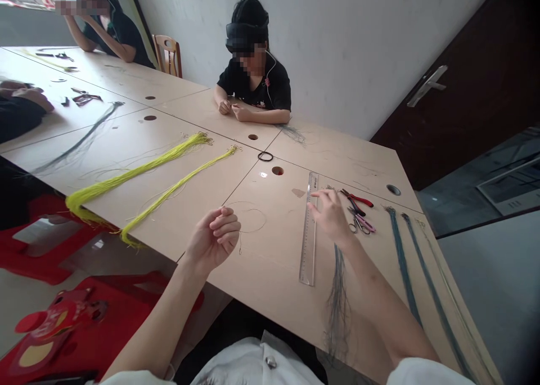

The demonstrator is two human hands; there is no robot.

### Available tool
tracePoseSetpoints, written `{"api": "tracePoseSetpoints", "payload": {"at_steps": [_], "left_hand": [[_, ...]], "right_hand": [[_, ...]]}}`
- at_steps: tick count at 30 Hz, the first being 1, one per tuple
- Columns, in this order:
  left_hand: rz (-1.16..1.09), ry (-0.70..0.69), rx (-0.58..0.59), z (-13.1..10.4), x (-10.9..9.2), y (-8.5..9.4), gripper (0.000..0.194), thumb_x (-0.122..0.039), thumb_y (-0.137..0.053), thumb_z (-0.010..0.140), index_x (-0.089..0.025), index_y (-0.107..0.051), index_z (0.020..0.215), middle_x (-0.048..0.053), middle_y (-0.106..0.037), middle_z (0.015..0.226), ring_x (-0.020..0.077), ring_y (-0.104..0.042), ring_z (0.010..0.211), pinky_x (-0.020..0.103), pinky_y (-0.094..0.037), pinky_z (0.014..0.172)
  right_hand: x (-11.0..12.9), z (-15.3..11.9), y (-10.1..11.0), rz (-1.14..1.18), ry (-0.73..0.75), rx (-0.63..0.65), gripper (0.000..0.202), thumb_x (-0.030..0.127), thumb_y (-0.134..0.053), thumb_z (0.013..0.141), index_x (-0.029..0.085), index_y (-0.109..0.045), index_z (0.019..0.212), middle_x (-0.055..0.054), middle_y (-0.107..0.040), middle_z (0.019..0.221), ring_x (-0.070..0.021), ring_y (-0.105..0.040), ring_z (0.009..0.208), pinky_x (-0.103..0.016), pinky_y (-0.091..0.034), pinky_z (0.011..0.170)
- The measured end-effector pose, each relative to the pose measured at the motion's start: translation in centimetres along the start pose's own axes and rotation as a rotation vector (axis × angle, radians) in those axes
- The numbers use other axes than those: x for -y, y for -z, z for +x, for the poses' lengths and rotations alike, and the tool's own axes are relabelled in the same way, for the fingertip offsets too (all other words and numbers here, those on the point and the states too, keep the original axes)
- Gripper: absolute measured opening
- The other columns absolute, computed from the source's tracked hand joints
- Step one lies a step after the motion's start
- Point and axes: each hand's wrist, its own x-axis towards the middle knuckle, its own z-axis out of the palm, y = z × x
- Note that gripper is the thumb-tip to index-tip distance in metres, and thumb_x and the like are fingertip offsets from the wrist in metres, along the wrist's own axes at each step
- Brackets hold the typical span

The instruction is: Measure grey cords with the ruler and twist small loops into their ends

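My left hand (217, 237) is closed in a pinch above the near table edge, with a thin looped line (255, 228) trailing beside it and a small hook-like end hanging below. Just over the upper part of a clear ruler (309, 233) is my right hand (331, 213), its fingers spread. A bundle of grey-blue strands (337, 300) lies under my right wrist and hangs over the table edge. Right of that hand are red-handled pliers (358, 199) and pink-handled scissors (363, 222).
Yellow strand bundles (143, 177) lie at left; blue bundles (400, 250) lie at right. A black ring (265, 156) sits near the table holes. A person (257, 86) sits opposite, others at far left. Red stools (76, 328) stand below left.
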Motion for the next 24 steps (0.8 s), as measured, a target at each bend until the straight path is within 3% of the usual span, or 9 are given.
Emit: {"api": "tracePoseSetpoints", "payload": {"at_steps": [4, 7, 10, 12, 15, 19, 24], "left_hand": [[-0.169, 0.064, -0.015, 0.4, 1.5, -0.9, 0.025, -0.009, -0.032, 0.091, -0.013, -0.047, 0.072, -0.004, -0.036, 0.052, 0.0028, -0.041, 0.042, 0.009, -0.035, 0.040], [-0.262, 0.069, -0.004, 0.6, 2.0, -1.5, 0.025, -0.011, -0.031, 0.092, -0.014, -0.046, 0.073, -0.005, -0.037, 0.052, 0.0026, -0.043, 0.043, 0.010, -0.036, 0.041], [-0.316, 0.063, 0.012, 0.8, 2.2, -1.9, 0.023, -0.011, -0.032, 0.092, -0.014, -0.046, 0.073, -0.005, -0.037, 0.051, 0.0029, -0.043, 0.043, 0.010, -0.037, 0.042], [-0.331, 0.067, 0.023, 0.8, 2.2, -2.1, 0.020, -0.010, -0.034, 0.090, -0.014, -0.045, 0.074, -0.005, -0.038, 0.051, 0.0033, -0.043, 0.043, 0.011, -0.036, 0.041], [-0.334, 0.072, 0.041, 0.8, 2.2, -2.2, 0.018, -0.009, -0.036, 0.088, -0.015, -0.044, 0.073, -0.005, -0.038, 0.051, 0.0041, -0.042, 0.043, 0.012, -0.036, 0.040], [-0.314, 0.055, 0.073, 0.6, 1.9, -2.1, 0.015, -0.010, -0.040, 0.085, -0.015, -0.044, 0.071, -0.005, -0.040, 0.052, 0.0052, -0.042, 0.044, 0.015, -0.036, 0.041], [-0.264, 0.041, 0.119, 0.4, 1.8, -2.1, 0.015, -0.008, -0.044, 0.083, -0.015, -0.043, 0.069, -0.005, -0.040, 0.051, 0.0056, -0.041, 0.045, 0.016, -0.036, 0.042]], "right_hand": [[3.9, -2.7, -3.2, 0.162, 0.259, 0.201, 0.018, 0.036, -0.057, 0.086, 0.021, -0.062, 0.092, -0.009, -0.058, 0.103, -0.0215, -0.055, 0.101, -0.042, -0.044, 0.094], [6.5, -4.1, -4.8, 0.281, 0.337, 0.296, 0.022, 0.041, -0.066, 0.079, 0.022, -0.060, 0.089, -0.006, -0.062, 0.095, -0.0201, -0.057, 0.096, -0.038, -0.048, 0.089], [8.0, -4.6, -5.9, 0.363, 0.261, 0.294, 0.038, 0.042, -0.068, 0.076, 0.020, -0.053, 0.104, -0.006, -0.061, 0.097, -0.0190, -0.058, 0.093, -0.035, -0.050, 0.082], [8.5, -4.4, -6.3, 0.406, 0.195, 0.305, 0.037, 0.039, -0.066, 0.079, 0.020, -0.052, 0.107, -0.005, -0.060, 0.094, -0.0167, -0.058, 0.086, -0.031, -0.051, 0.072], [8.7, -3.8, -6.1, 0.464, 0.140, 0.334, 0.014, 0.033, -0.060, 0.084, 0.021, -0.060, 0.091, -0.002, -0.059, 0.084, -0.0141, -0.056, 0.077, -0.028, -0.048, 0.066], [8.4, -3.3, -5.2, 0.529, 0.059, 0.348, 0.013, 0.031, -0.058, 0.085, 0.019, -0.063, 0.081, -0.002, -0.058, 0.079, -0.0138, -0.053, 0.075, -0.028, -0.044, 0.068], [8.1, -3.7, -4.8, 0.668, -0.066, 0.490, 0.032, 0.041, -0.055, 0.086, 0.018, -0.055, 0.109, 0.000, -0.056, 0.072, -0.0115, -0.053, 0.063, -0.026, -0.046, 0.060]]}}
